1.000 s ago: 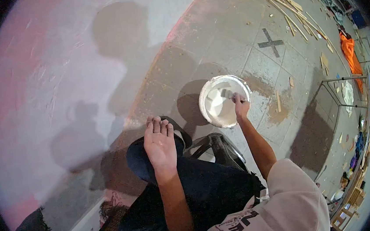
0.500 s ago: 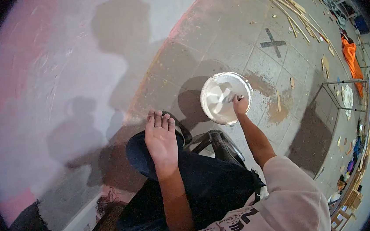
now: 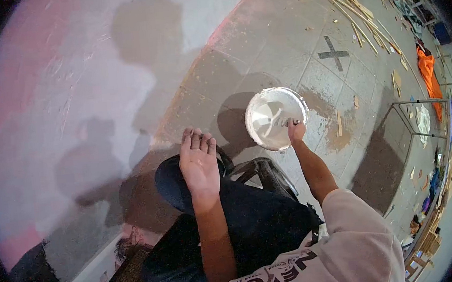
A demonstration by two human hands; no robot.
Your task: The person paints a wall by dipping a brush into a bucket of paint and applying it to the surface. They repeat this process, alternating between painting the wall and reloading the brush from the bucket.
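Bucket [image 3: 249, 118] of white paste [image 3: 263, 119] on tiled floor [image 3: 283, 55]

Left hand [image 3: 200, 170] lies open, palm up, empty. Right hand [image 3: 296, 131] curls around what seems a small tool [image 3: 282, 121], partly hidden, inside the bucket. The paste looks soft and slippery, the bucket likely heavy; its smeared rim offers poor hold, the tool's handle better.

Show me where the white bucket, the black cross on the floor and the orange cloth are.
White bucket [image 3: 253, 130]: head view, inner wall, left side.
Black cross [image 3: 332, 54]: head view, centre of the cross.
Orange cloth [image 3: 428, 72]: head view, middle.
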